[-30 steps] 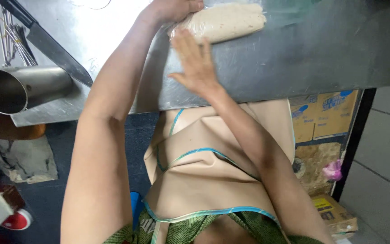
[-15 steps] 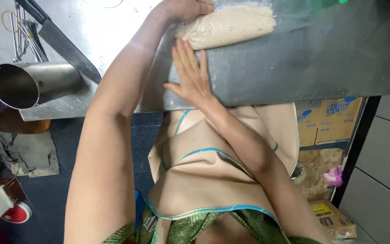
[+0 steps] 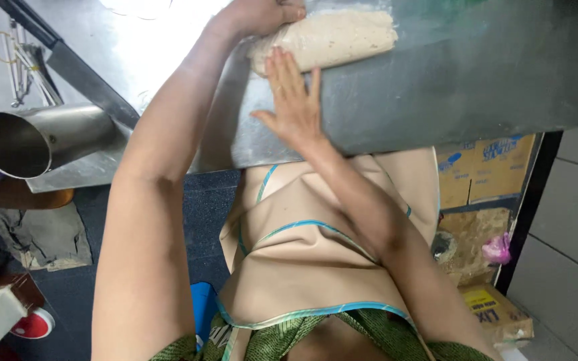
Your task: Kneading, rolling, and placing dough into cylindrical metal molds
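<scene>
A pale, speckled log of dough (image 3: 329,39) lies on the steel table (image 3: 449,87) at the far side. My left hand (image 3: 262,13) is curled over the log's left end, the arm stretched across the table. My right hand (image 3: 292,100) lies flat on the steel with its fingers spread. Its fingertips touch the log's near edge.
A steel cylinder (image 3: 35,137) lies on its side at the table's left edge, beside a large knife (image 3: 68,67) and some wire tools (image 3: 21,63). Cardboard boxes (image 3: 483,177) and a pink bag (image 3: 496,247) sit under the table on the right. I wear a beige apron (image 3: 316,267).
My right hand has slid a little back toward me along the steel, its fingertips staying at the dough. My left hand has kept its hold on the log's end.
</scene>
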